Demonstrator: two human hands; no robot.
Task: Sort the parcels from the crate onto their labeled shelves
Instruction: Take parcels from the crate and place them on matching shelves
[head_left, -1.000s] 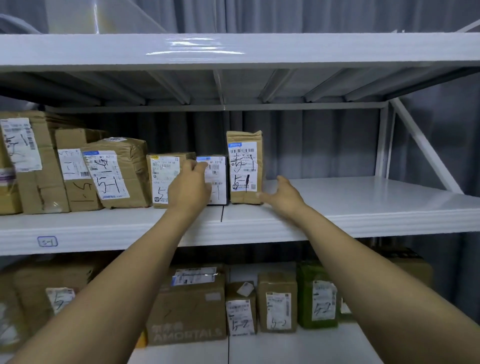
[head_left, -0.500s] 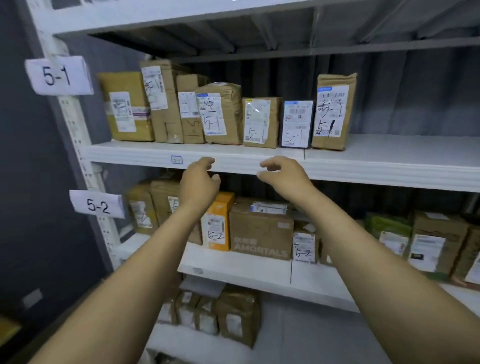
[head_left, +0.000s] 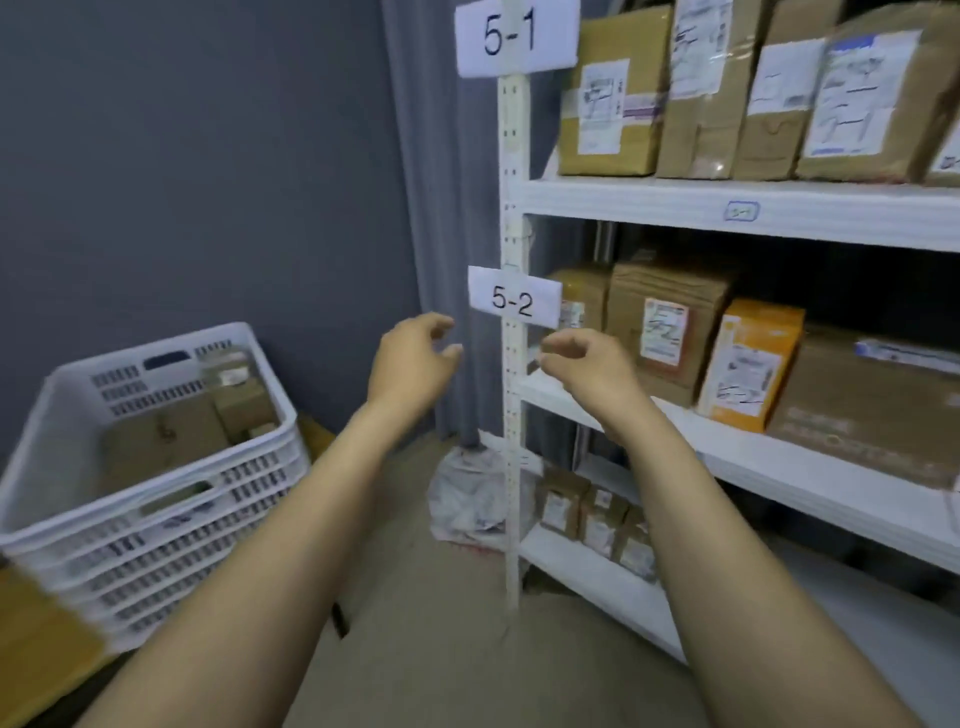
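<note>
Both hands have come away from the top shelf, and the view has swung left so the crate now shows.

From the head camera I see my left hand (head_left: 410, 364) and right hand (head_left: 587, 364) held up in the air side by side, a little apart, in front of the white shelf post (head_left: 511, 156). Both hold nothing, and their fingers are loosely bent. The white crate (head_left: 171, 545) sits low on the left, with brown parcels (head_left: 161, 441) lying inside it. A 5-1 tag (head_left: 514, 36) is at the top of the post, and a 5-2 tag (head_left: 514, 301) is lower down, above and between my hands. Brown boxes (head_left: 613, 98) stand in a row on the 5-1 shelf (head_left: 649, 202). An orange box (head_left: 748, 364) stands on the 5-2 shelf (head_left: 779, 467) between brown ones.
</note>
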